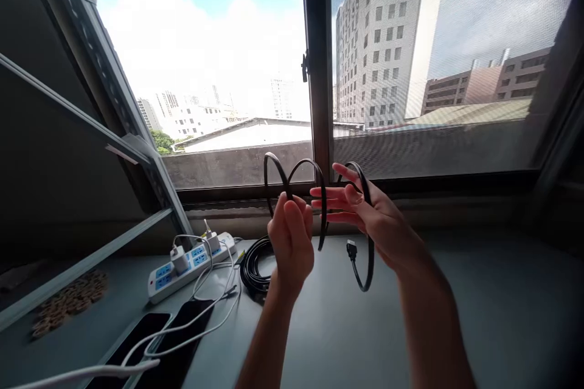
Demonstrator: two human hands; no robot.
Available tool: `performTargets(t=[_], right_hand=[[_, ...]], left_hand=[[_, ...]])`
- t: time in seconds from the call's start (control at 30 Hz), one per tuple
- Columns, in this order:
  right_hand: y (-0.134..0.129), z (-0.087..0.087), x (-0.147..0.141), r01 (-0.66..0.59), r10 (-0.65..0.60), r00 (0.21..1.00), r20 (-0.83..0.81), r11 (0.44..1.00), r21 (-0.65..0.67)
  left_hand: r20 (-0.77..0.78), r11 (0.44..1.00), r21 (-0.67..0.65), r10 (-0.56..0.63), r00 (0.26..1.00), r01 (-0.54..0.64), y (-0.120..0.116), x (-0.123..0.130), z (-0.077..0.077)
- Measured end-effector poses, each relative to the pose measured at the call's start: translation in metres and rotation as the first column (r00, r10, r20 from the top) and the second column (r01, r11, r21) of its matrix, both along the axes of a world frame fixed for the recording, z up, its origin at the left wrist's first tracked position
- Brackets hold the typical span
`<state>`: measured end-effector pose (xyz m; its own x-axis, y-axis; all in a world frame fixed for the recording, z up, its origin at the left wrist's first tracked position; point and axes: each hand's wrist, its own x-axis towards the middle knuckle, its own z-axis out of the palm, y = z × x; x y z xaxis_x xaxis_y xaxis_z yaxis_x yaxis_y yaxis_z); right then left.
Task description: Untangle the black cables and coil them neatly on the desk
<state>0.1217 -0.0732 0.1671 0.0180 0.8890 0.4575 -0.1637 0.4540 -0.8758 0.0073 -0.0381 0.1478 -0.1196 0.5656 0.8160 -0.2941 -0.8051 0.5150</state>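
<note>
A black cable (pixel 370 261) hangs in several loose loops between my two hands, raised above the table. My left hand (pixel 292 237) is closed around the cable, thumb and fingers pinched together. My right hand (pixel 365 213) has its fingers stretched out and spread, pointing left, with a loop of the cable lying across it near the thumb. One end of the cable curls up below my right hand and shows a black plug (pixel 351 250) with a metal tip. The cable's other end cannot be made out.
A coil of black cable (pixel 255 267) lies behind my left wrist. To its left is a white power strip (pixel 191 264) with chargers and white cords. Two dark phone-like slabs (pixel 182 340) and small brown pieces (pixel 70 304) lie left. A metal rack post (pixel 137 103) stands before the window.
</note>
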Motion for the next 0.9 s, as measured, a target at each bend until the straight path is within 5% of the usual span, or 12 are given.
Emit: performTargets(t=[0.2, 0.4, 0.57, 0.73, 0.9], right_hand=[[-0.007, 0.003, -0.002, -0.121, 0.121, 0.993, -0.015, 0.993, -0.010], [-0.008, 0.003, 0.011, 0.038, -0.038, 0.999, -0.025, 0.999, -0.012], [-0.003, 0.003, 0.012, 0.041, -0.040, 0.999, 0.011, 0.998, -0.048], [-0.004, 0.001, 0.002, 0.062, -0.071, 0.987, 0.143, 0.996, 0.069], [0.003, -0.003, 0.007, 0.338, -0.377, 0.874, 0.307, 0.925, 0.173]], left_hand=[[0.184, 0.988, -0.060, 0.152, 0.971, -0.143, -0.001, 0.003, 0.000], [0.318, 0.973, -0.075, 0.230, 0.920, -0.217, -0.004, 0.000, 0.006], [-0.080, 0.992, 0.018, 0.128, 0.989, -0.127, -0.003, -0.004, 0.002], [-0.602, 0.976, 0.202, 0.192, 0.775, -0.085, -0.007, -0.003, -0.002], [-0.711, 0.949, 0.311, 0.262, 0.653, -0.043, -0.009, -0.007, 0.003]])
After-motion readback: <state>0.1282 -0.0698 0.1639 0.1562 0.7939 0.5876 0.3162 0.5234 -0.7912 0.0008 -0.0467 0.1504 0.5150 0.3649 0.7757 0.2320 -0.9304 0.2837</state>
